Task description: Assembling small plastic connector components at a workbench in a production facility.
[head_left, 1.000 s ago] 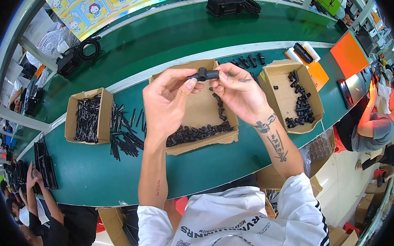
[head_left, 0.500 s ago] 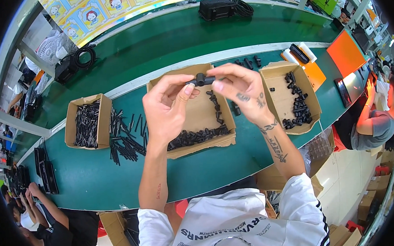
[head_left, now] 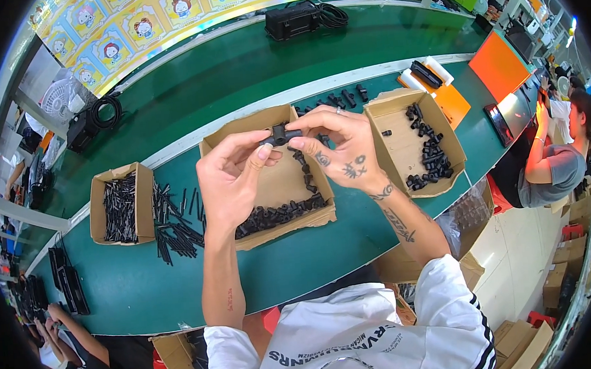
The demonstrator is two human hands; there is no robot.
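Observation:
Between my two hands I hold a black T-shaped pipe fitting [head_left: 279, 134], raised above a shallow cardboard box. My left hand [head_left: 229, 178] pinches its left end between thumb and fingertips. On its right end, the thumb and fingers of my right hand [head_left: 342, 148] are closed. The short branch of the fitting points away from me. Below lies the open middle box [head_left: 278, 179], with many similar black fittings [head_left: 280, 214] piled along its near and right sides. My hands and forearms cover part of this box.
At left, a small carton [head_left: 145, 207] holds thin black rods, with loose rods [head_left: 177, 239] beside it. A right-hand box [head_left: 397, 161] contains more fittings; several others [head_left: 348, 98] lie behind. Across the bench sits a black case [head_left: 292, 22]. Other people work at both sides.
The whole view has shifted and turned slightly. Both hands still grip the fitting, and my right thumb and fingers sit a little closer around its right end.

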